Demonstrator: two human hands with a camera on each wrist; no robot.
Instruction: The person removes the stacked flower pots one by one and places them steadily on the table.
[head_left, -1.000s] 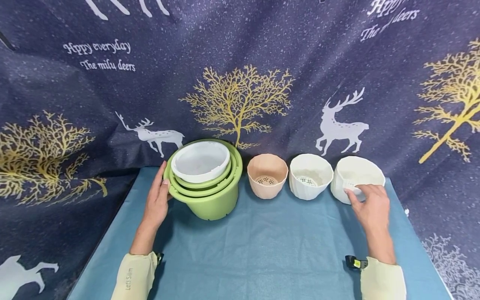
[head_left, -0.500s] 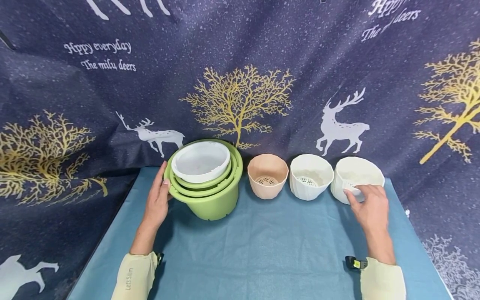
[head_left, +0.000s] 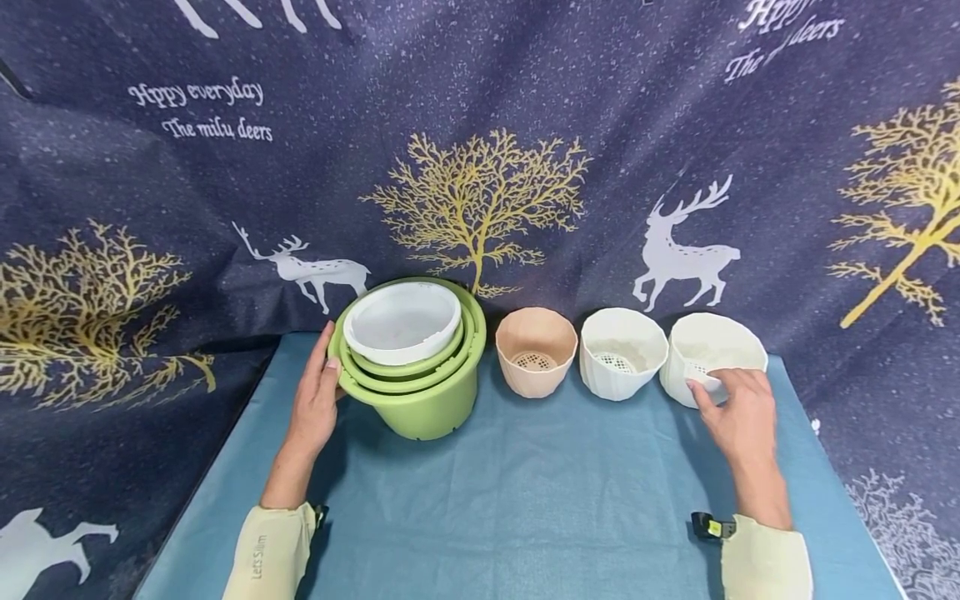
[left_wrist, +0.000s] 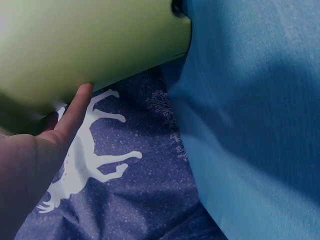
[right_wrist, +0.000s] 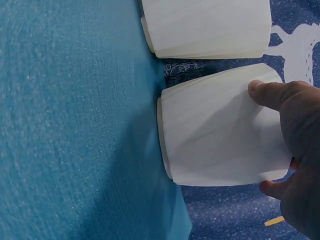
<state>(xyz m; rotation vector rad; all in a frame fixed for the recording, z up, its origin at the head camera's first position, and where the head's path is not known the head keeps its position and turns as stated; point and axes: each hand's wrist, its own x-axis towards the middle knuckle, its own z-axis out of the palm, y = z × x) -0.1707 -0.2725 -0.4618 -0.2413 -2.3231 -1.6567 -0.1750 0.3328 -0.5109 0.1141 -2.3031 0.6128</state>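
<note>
At the left of the table stands a stack of nested pots: a large green flower pot [head_left: 431,408] outermost, more green rims inside it, and a white oval-looking pot [head_left: 360,333] on top. My left hand [head_left: 315,404] holds the outer green pot at its left rim, thumb at the edge; the left wrist view shows one finger [left_wrist: 77,107] against its side. At the far right is a white faceted flower pot [head_left: 678,367]. My right hand [head_left: 742,412] pinches its near rim, thumb [right_wrist: 265,92] on the outer wall, other fingers partly hidden.
Between the hands, a peach flower pot [head_left: 534,382] and another white flower pot [head_left: 618,383] stand in a row, with drainage holes in their bottoms. A blue cloth [head_left: 510,508] covers the table. Behind it hangs a dark blue curtain [head_left: 480,100] printed with deer and trees.
Almost nothing differs. My right hand has shifted very slightly left at the white pot; my left hand keeps its place on the green pot.
</note>
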